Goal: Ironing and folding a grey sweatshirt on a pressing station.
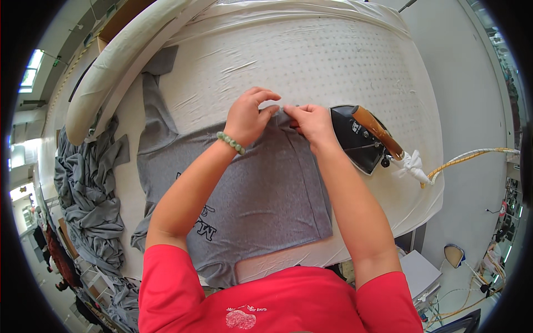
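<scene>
A grey knit sweatshirt (261, 177) with dark printed lettering lies spread on a white padded ironing table (355, 61). Its hem points right and one sleeve stretches toward the far left. At the far corner of the hem, my right hand (312, 123) pinches the cloth between thumb and fingers. My left hand (252, 115), with a green bead bracelet (231, 143) at the wrist, hovers just beside it over the garment's far edge. Its thumb and forefinger are apart, the thumb tip close to the right fingertips. Whether that thumb touches the cloth is hard to see.
Just right of my right hand rests a black iron (355, 139) with a wooden handle, its wrapped hose (472, 161) running off right. A padded sleeve arm (100, 89) overhangs the far left. More grey garments (91, 194) are heaped along the left edge.
</scene>
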